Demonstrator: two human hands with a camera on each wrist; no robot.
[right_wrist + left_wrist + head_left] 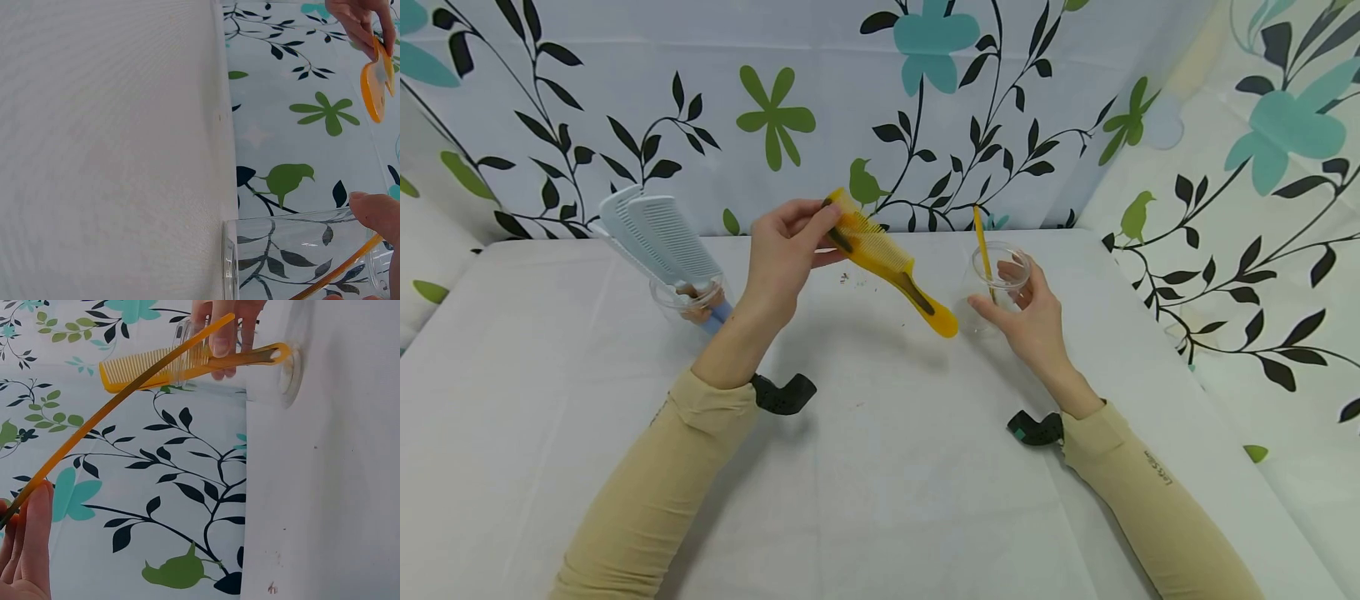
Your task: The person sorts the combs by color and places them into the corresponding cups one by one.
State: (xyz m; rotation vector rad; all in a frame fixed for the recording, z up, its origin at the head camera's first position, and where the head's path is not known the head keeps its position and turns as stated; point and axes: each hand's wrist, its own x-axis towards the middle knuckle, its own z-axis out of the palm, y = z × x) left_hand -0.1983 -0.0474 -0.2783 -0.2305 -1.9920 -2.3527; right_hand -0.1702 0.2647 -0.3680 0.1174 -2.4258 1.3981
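Observation:
My left hand point(786, 250) pinches a yellow comb point(891, 262) with dark streaks by its toothed end. The comb tilts in the air, handle down towards the right. In the left wrist view it appears edge-on. My right hand point(1037, 321) holds a clear jar point(1006, 287) around its side near the rim. Inside that jar stands a second yellow comb point(134, 374), teeth above the rim and handle at the bottom. The held comb's handle is close to the jar but apart from it in the head view.
At the back left another clear jar point(662, 298) holds light blue combs point(673, 237) and a blue handle, partly behind my left wrist. Small dark specks lie on the white table point(880, 483). Patterned cloth point(820, 50) hangs behind the table.

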